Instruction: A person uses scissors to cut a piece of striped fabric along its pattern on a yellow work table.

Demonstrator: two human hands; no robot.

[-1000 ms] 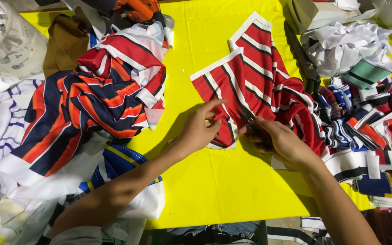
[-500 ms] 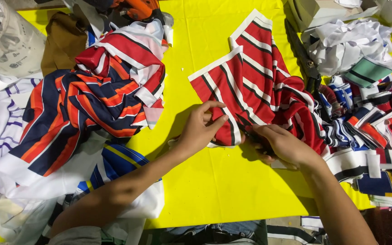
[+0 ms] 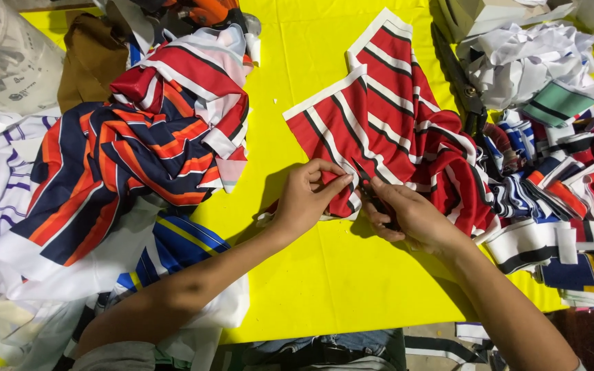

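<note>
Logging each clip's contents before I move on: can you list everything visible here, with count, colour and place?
Striped fabric piece: one, red with white and dark stripes, centre of table.
Small dark tool: one, kind unclear, at the fabric's lower edge.
Fabric heap: one, navy, orange, red and white, left.
Folded striped bands: many, mixed colours, right.
White scraps: a pile, upper right.
Large shears: one, dark, upper right.
Brown cloth: one, upper left.
Table: one, yellow cover.
Left hand: pinches the fabric's edge.
Right hand: holds the small tool.
</note>
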